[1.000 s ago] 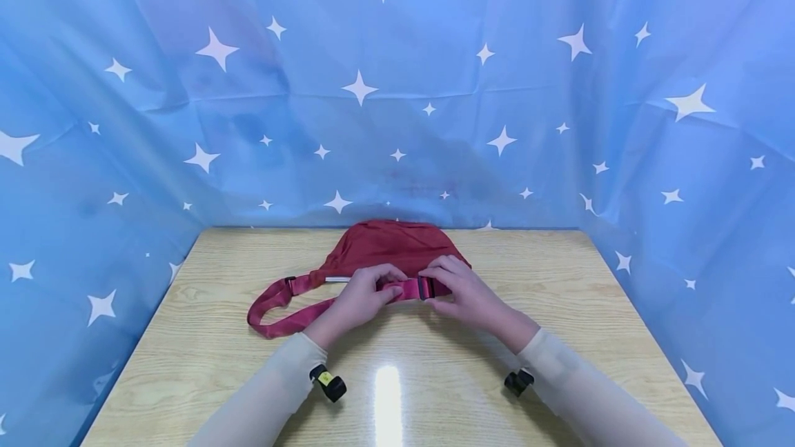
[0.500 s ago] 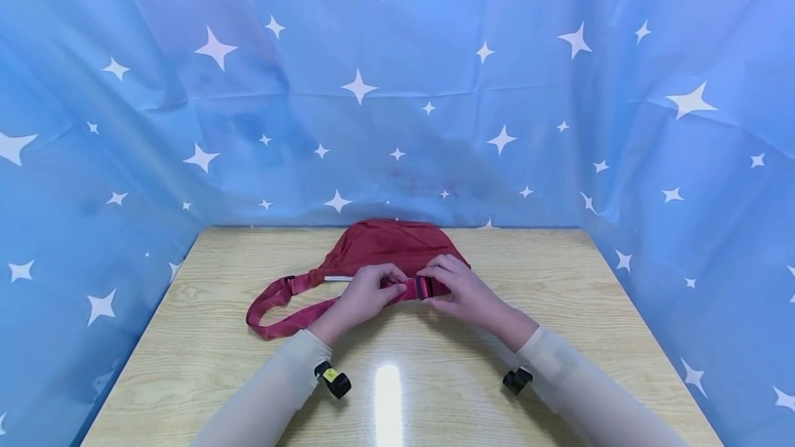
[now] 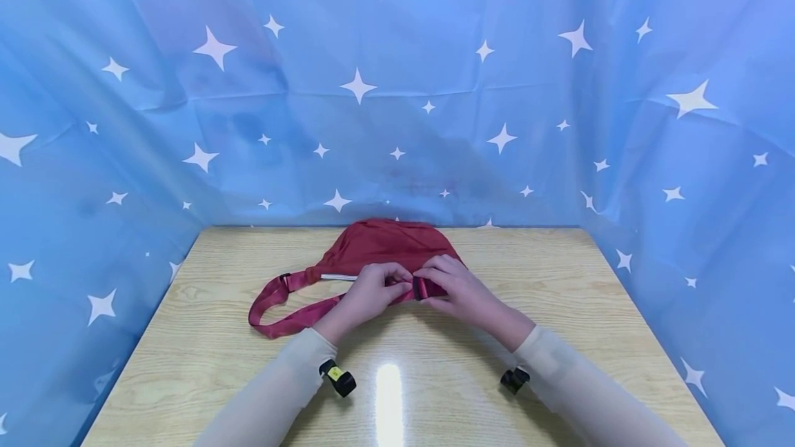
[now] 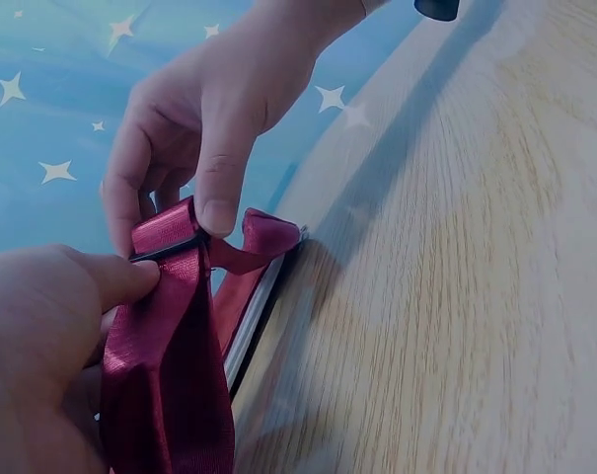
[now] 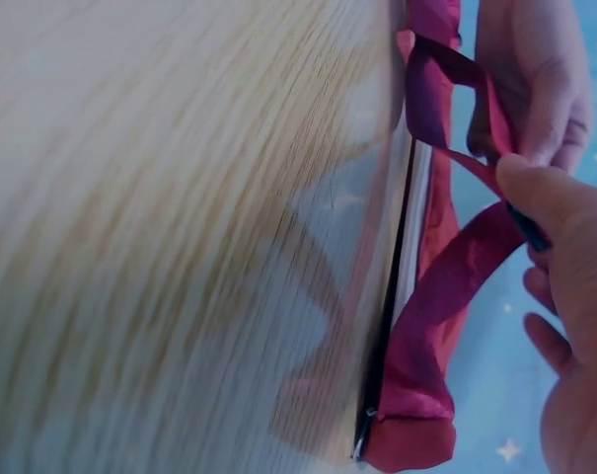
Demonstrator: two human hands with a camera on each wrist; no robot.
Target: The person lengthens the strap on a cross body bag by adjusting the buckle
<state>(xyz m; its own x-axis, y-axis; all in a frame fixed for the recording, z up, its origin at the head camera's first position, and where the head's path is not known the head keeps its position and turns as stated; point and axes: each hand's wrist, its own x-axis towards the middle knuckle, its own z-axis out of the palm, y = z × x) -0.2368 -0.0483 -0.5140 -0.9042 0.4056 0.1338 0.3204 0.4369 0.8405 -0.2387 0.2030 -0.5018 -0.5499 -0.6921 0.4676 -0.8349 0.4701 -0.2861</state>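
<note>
A dark red waist bag [image 3: 391, 245] lies at the back of the table, its strap [image 3: 298, 321] looped out to the left. Near the bag's right end, a black slider buckle [image 3: 417, 287] sits on the strap between both hands. My left hand [image 3: 371, 290] pinches the strap just left of that slider; in the left wrist view its thumb [image 4: 130, 279] lies close against the buckle. My right hand [image 3: 464, 293] pinches the strap at the slider, thumb [image 5: 540, 193] on top in the right wrist view. Some fingertips are hidden behind the strap.
The wooden table [image 3: 528, 261] extends around the bag. A blue curtain [image 3: 397, 88] with white stars stands close behind the bag and along both sides. A second black slider [image 3: 284, 280] is on the strap's left part. A zipper [image 3: 338, 276] edges the bag.
The slider and my right hand have shifted slightly left. My left hand has edged right along the strap, so its fingers are now nearer the slider.
</note>
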